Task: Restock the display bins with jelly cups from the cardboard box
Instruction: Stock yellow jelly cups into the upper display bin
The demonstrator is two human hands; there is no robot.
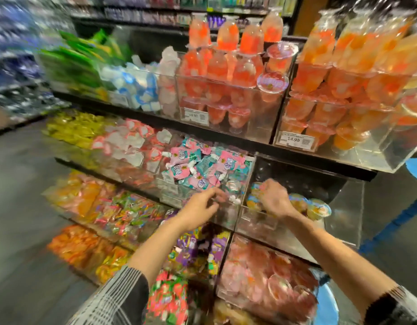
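Bright store light is glaring off the clear bins (249, 127); motion blur is smearing the left edge (worst there), wide-angle distortion bending the shelves (202, 125).

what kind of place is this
Most likely a shop's snack aisle: clear display bins full of jelly cups, price tags reading 14.90, and stocked shelves behind.
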